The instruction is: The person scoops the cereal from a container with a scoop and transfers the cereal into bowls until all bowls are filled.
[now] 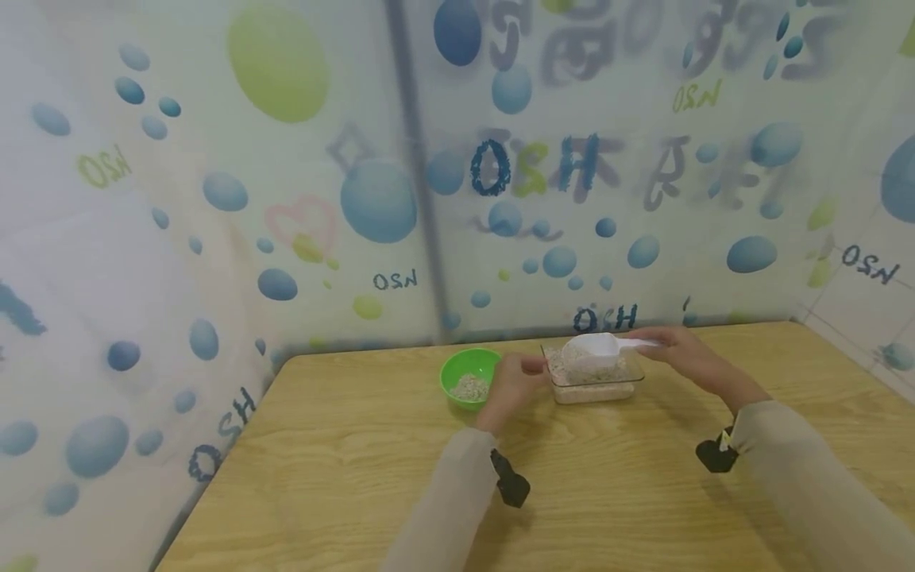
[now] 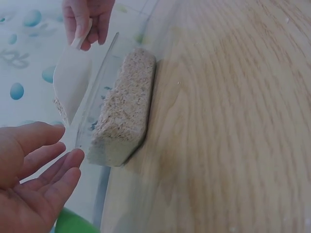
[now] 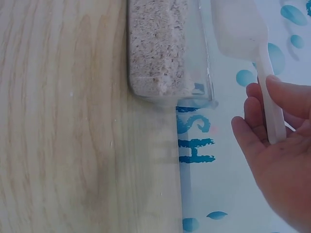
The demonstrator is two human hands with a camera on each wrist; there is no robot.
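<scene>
My right hand (image 1: 689, 357) grips a white plastic scoop (image 1: 599, 347) by its handle. The scoop is over a clear rectangular container (image 1: 624, 388) that is part filled with pale, oat-like flakes (image 2: 124, 97). At the scoop's far edge some flakes show in the left wrist view. My left hand (image 1: 509, 385) is at the container's left end, its fingers (image 2: 68, 177) loosely bent and near the clear wall. Left of that hand stands a green bowl (image 1: 452, 372) with a small heap of flakes (image 1: 470, 387) in it; the hand hides its right side.
The wooden table (image 1: 343, 461) ends just behind the bowl and container. Beyond that edge hangs a pale curtain (image 1: 314, 238) with bubble prints and lettering. A dark wrist device (image 1: 511, 479) sits on the left sleeve, and another (image 1: 717, 453) on the right.
</scene>
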